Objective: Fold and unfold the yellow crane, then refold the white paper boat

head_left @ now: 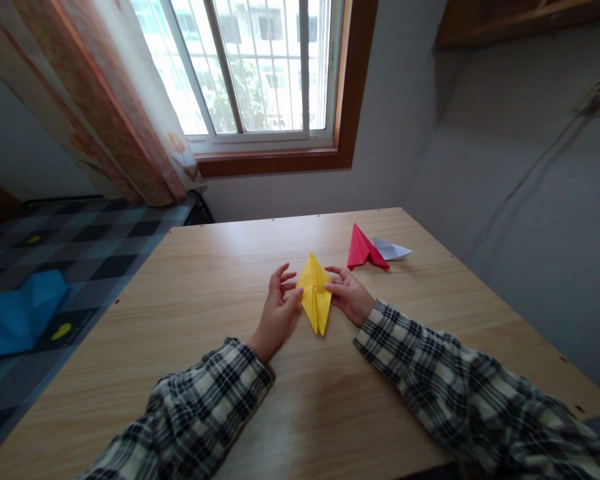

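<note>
Nearest to us were our 2 plaid sleeves [190, 400], stretched in over the pale wooden table [300, 413]. Beyond the cuffs, our left hand [279, 307] held the left edge of the yellow folded paper [313, 297], its thumb at that edge and its other fingers slightly spread and bent. Our right hand [351, 295] pinched the right edge, with the thumb on the front face and the fingers close behind it, narrow around the sheet. The yellow piece stood between our 2 hands, over the middle of the table, 1 point facing away from us and 2 narrow points facing us; we could not tell whether it touched the wood.

Off to the left, a blue folded paper [23, 313] lay on a checked cover [95, 223]. Farther up the table, to the right, sat a red folded paper [365, 250], with a pale folded paper [391, 249] just beside it. Past the table we had a patterned curtain [130, 120] and a barred window [260, 73] in a brown frame [347, 120].
</note>
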Demonstrator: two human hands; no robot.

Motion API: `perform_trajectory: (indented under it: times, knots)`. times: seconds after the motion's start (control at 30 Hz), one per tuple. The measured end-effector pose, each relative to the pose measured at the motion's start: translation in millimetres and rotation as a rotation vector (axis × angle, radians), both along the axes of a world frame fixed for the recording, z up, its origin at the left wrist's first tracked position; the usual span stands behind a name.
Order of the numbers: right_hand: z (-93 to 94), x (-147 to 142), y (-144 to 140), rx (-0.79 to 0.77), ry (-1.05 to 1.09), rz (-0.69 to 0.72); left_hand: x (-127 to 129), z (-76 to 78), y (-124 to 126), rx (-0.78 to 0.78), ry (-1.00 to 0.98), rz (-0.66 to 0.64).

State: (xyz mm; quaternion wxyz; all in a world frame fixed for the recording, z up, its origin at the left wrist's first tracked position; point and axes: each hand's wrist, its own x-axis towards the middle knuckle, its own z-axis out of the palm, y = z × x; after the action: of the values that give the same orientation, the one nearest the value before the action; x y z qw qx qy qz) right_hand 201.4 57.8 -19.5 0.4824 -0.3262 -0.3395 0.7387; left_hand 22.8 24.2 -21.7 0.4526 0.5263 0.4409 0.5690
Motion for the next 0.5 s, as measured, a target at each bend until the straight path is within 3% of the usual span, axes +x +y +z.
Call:
perform_trajectory:
  times: [0.1,0.2,0.33,0.5]
  knots:
    - [1.1,0.5,-0.2,-0.019,0.021,-0.009,-1.6,2.1,-4.3,0.203,0.388,0.125]
    - [1.3,0.0,-0.2,-0.014,0.044,-0.016,-1.6,5.5,-10.4,0.367,0.679,0.138]
    - [0.0,-0.3,0.8,-0.010,0.084,-0.021,0.6,6.5,-15.2,0.502,0.860,0.059]
    - [-4.1,0.9,2.6,0.017,0.065,0.035,-2.9,5.5,-10.3,0.592,0.935,0.117]
